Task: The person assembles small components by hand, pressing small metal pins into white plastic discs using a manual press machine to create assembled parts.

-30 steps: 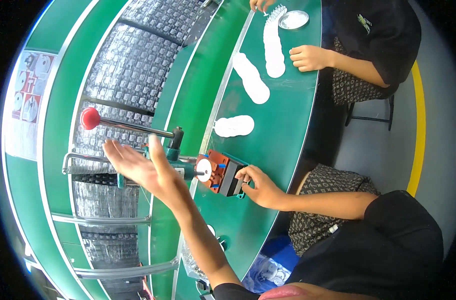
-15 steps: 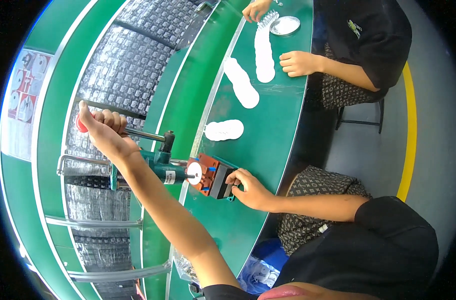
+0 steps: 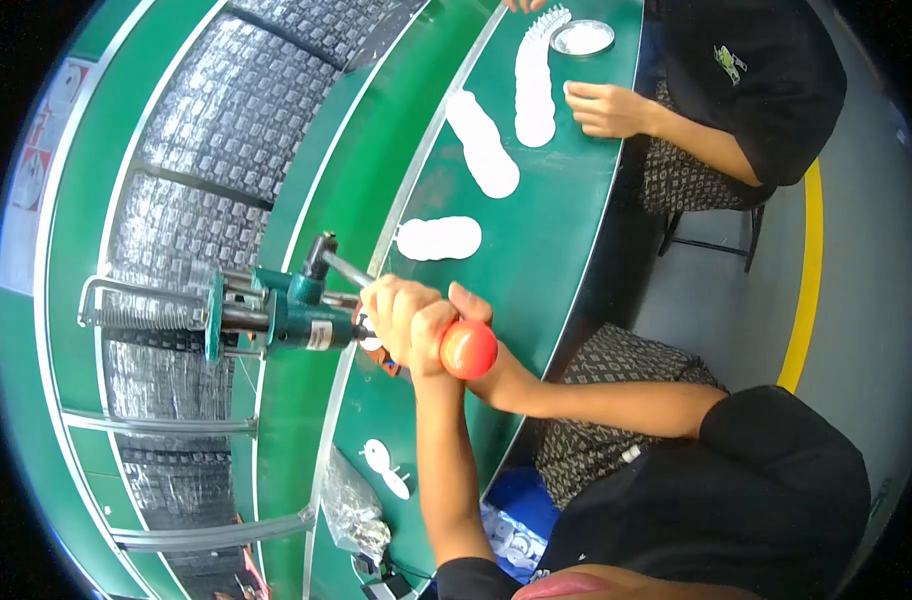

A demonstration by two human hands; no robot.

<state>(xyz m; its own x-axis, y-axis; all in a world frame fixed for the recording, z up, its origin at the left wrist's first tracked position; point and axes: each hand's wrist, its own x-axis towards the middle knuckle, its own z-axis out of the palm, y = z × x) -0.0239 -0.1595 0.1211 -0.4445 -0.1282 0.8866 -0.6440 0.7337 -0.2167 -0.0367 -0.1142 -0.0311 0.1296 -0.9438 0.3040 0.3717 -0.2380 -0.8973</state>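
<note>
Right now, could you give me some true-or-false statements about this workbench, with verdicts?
1. The left hand grips the lever close to its round knob. True.
2. That knob is blue. False: it is red.
3. Three rows of overlapping white discs lie on the green table. True.
4. The clear plastic bag hangs from the lever. False: it lies on the table.
5. The right hand is in full view. False: it is largely hidden behind the left hand and the knob.
6. A yellow line runs along the floor. True.

Label [image 3: 320, 335] on green press [image 3: 288, 322] — print unreadable.
</note>
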